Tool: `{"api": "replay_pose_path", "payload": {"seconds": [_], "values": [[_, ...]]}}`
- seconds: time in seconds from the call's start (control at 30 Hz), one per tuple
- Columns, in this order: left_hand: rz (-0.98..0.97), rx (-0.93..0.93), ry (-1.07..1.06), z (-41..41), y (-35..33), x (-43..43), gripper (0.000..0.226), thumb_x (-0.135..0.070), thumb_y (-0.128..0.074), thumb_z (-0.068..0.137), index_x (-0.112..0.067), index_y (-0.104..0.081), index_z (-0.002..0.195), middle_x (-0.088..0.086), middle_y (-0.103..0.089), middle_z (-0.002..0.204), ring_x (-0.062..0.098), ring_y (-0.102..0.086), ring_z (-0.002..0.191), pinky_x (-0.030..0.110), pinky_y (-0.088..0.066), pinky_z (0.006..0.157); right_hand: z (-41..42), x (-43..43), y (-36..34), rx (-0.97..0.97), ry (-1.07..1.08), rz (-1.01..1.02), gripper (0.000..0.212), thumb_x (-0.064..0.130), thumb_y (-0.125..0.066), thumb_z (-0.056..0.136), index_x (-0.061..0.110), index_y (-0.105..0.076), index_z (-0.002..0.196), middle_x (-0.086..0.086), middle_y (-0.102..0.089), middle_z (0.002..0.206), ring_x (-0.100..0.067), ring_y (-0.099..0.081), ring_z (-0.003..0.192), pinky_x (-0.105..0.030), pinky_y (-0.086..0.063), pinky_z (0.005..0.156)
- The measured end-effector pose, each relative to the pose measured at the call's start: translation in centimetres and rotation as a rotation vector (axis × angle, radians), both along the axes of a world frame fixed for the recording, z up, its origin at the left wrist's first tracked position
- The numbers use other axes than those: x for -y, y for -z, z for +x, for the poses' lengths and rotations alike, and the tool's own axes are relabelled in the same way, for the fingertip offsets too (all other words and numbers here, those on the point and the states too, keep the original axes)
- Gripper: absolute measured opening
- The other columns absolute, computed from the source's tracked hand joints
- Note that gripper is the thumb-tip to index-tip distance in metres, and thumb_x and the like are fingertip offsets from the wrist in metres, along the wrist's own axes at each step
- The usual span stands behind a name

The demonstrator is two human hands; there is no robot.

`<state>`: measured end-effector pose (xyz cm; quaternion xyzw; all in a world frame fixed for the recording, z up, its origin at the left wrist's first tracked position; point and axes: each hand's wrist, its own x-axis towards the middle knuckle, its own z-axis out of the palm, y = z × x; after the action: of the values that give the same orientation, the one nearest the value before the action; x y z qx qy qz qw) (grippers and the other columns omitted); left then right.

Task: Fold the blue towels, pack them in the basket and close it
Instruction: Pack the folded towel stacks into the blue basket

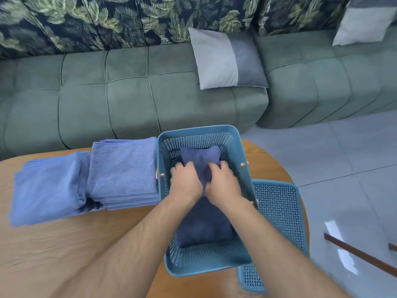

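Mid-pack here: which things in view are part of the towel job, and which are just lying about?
Job: basket; dark towel inside it, gripped by left hand and right hand; towel stack and left towel on the table; lid right of the basket.
Lying about: sofa; middle cushion; corner cushion.
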<state>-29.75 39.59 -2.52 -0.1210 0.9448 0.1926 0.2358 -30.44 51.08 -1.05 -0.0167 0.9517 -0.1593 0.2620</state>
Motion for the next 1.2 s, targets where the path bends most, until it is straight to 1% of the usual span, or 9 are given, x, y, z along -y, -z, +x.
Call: {"api": "replay_pose_path", "payload": {"seconds": [0.17,0.27,0.33,0.47,0.57,0.77,0.9,1.0,1.2], "values": [[-0.186,0.007,0.004,-1.0,3.8,0.4,0.039,-0.011,-0.052,0.088,-0.013,-0.052,0.127,0.01,-0.055,0.125,0.029,-0.049,0.116,0.034,-0.04,0.093,-0.7,1.1,3.7,-0.036,-0.051,0.104,0.066,0.008,-0.063,0.086,0.017,-0.039,0.147,-0.012,-0.039,0.138,-0.032,-0.049,0.12,-0.041,-0.045,0.095],[-0.285,-0.004,-0.002,-0.7,4.0,-0.4,0.038,-0.004,-0.043,0.095,-0.005,-0.047,0.133,0.02,-0.04,0.141,0.032,-0.045,0.122,0.035,-0.042,0.095,-0.5,2.0,5.3,-0.23,-0.094,0.29,0.04,0.009,-0.06,0.08,0.012,-0.068,0.12,-0.015,-0.058,0.132,-0.031,-0.058,0.105,-0.035,-0.052,0.072],[-0.317,-0.034,0.009,-0.5,3.5,-0.8,0.035,-0.006,-0.038,0.1,-0.004,-0.047,0.135,0.021,-0.021,0.156,0.034,-0.038,0.129,0.038,-0.045,0.093,-0.5,2.3,4.8,-0.194,-0.219,0.328,0.043,0.016,-0.047,0.083,0.016,-0.073,0.118,-0.011,-0.061,0.136,-0.03,-0.058,0.113,-0.032,-0.052,0.073],[-0.362,-0.028,0.175,-0.4,3.4,-0.7,0.036,-0.01,-0.04,0.1,-0.005,-0.043,0.135,0.011,-0.037,0.139,0.025,-0.045,0.124,0.033,-0.05,0.089,-0.8,1.6,6.5,-0.055,-0.344,0.277,0.062,0.019,-0.039,0.103,0.017,-0.015,0.16,-0.015,-0.015,0.165,-0.031,-0.022,0.149,-0.042,-0.032,0.112],[-0.365,0.028,0.189,-1.0,3.0,-0.5,0.04,-0.009,-0.045,0.098,-0.003,-0.04,0.137,0.01,-0.042,0.134,0.023,-0.051,0.12,0.032,-0.052,0.089,-1.6,1.1,6.0,-0.003,-0.342,0.262,0.08,0.023,-0.055,0.098,0.018,-0.005,0.161,-0.013,-0.005,0.166,-0.031,-0.013,0.151,-0.044,-0.029,0.117],[-0.199,-0.202,0.185,-0.2,-1.6,-0.7,0.056,-0.008,-0.056,0.094,-0.005,-0.033,0.144,0.01,-0.033,0.15,0.022,-0.039,0.136,0.029,-0.041,0.104,-0.3,0.2,0.7,-0.184,-0.268,0.157,0.077,0.01,-0.055,0.094,0.017,-0.016,0.16,-0.012,-0.019,0.164,-0.031,-0.03,0.145,-0.041,-0.039,0.107],[-0.028,-0.521,0.159,1.8,-4.9,1.4,0.057,0.003,-0.071,0.081,0.003,-0.052,0.135,0.018,-0.052,0.142,0.031,-0.051,0.131,0.038,-0.049,0.1,1.7,0.6,-3.0,-0.463,-0.185,0.037,0.071,0.003,-0.074,0.078,0.01,-0.052,0.144,-0.013,-0.053,0.145,-0.033,-0.058,0.12,-0.043,-0.052,0.085],[0.107,-0.632,0.054,3.2,-6.2,4.4,0.046,0.001,-0.063,0.088,0.0,-0.055,0.134,0.014,-0.053,0.138,0.027,-0.046,0.127,0.036,-0.041,0.102,2.8,2.7,-5.5,-0.623,-0.189,-0.057,0.066,0.006,-0.077,0.073,0.01,-0.059,0.136,-0.011,-0.062,0.134,-0.031,-0.063,0.107,-0.04,-0.053,0.077],[0.091,-0.627,-0.079,6.0,-6.8,12.1,0.039,-0.008,-0.058,0.093,0.004,-0.058,0.13,0.019,-0.057,0.133,0.031,-0.049,0.124,0.032,-0.032,0.106,4.7,10.8,-7.9,-0.5,-0.31,-0.105,0.077,0.007,-0.083,0.064,0.012,-0.058,0.136,-0.012,-0.062,0.129,-0.032,-0.061,0.1,-0.038,-0.052,0.074]]}}
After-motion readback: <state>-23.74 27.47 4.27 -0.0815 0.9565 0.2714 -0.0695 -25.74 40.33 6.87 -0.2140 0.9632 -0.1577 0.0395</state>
